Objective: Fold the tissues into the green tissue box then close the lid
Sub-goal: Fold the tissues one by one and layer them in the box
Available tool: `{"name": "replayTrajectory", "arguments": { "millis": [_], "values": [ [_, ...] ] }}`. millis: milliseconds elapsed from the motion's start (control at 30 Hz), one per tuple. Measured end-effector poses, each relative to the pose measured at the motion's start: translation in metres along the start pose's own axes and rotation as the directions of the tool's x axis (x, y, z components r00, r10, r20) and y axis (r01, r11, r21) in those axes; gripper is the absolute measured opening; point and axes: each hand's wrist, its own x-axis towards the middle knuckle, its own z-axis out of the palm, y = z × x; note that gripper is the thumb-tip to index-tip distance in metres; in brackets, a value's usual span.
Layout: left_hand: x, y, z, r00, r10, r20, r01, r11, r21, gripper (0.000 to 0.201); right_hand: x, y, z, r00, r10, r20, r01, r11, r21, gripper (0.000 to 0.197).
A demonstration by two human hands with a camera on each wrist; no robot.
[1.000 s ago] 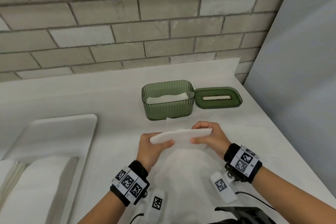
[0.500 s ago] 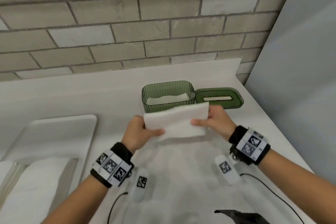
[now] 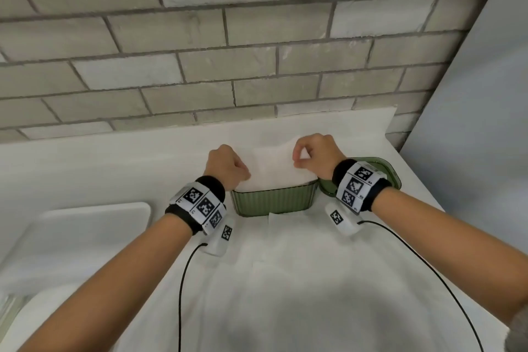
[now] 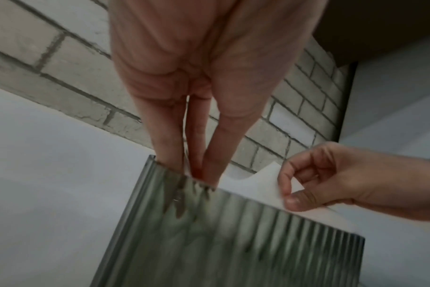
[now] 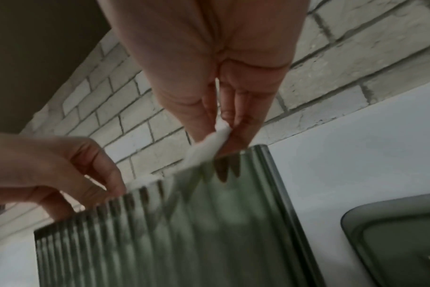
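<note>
The green ribbed tissue box point(image 3: 274, 201) stands open on the white counter. A folded white tissue point(image 3: 274, 167) sits tilted in its mouth, its lower edge inside the box. My left hand point(image 3: 243, 177) pinches the tissue's left end at the rim, and my right hand point(image 3: 297, 161) pinches the right end. In the left wrist view my left fingers point(image 4: 167, 143) dip behind the box wall point(image 4: 233, 242). In the right wrist view my right fingers point(image 5: 243, 124) squeeze the tissue point(image 5: 216, 136). The green lid point(image 3: 390, 173) lies flat to the right, partly behind my right wrist.
A white tray point(image 3: 85, 226) lies at the left. A flat white sheet point(image 3: 285, 280) is spread on the counter in front of the box, and two black cables cross it. The brick wall point(image 3: 257, 66) rises close behind, with a grey panel point(image 3: 471, 123) at the right.
Both hands have carried the folded tissue forward from in front of the box to over it and lowered it into the box's mouth.
</note>
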Motion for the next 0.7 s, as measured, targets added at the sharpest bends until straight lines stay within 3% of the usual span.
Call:
{"name": "replayTrajectory", "arguments": {
  "millis": [100,233,433,533,600,700],
  "values": [
    [0.009,0.001,0.006,0.996,-0.044,0.081,0.035,0.994,0.103,0.011,0.01,0.004,0.007,0.99,0.055,0.131,-0.03,0.982,-0.187,0.009],
    [0.013,0.012,0.01,0.983,-0.051,0.175,-0.003,0.954,0.299,0.021,0.017,-0.008,0.011,0.963,0.115,0.245,-0.023,0.937,-0.349,0.009],
    [0.013,0.031,0.018,0.949,-0.061,0.309,-0.142,0.792,0.594,0.007,0.025,-0.025,0.018,0.926,0.161,0.341,0.057,0.834,-0.549,0.011],
    [0.018,0.032,0.027,0.923,-0.071,0.377,-0.202,0.746,0.635,0.006,0.029,-0.028,0.025,0.908,0.203,0.366,0.094,0.753,-0.652,0.022],
    [0.023,0.03,0.033,0.918,-0.089,0.388,-0.204,0.732,0.65,0.026,0.031,-0.029,0.029,0.895,0.217,0.389,0.127,0.712,-0.691,0.034],
    [0.026,0.031,0.037,0.919,-0.1,0.381,-0.191,0.734,0.652,0.034,0.032,-0.029,0.032,0.869,0.23,0.439,0.185,0.671,-0.718,0.038]
  ]
}}
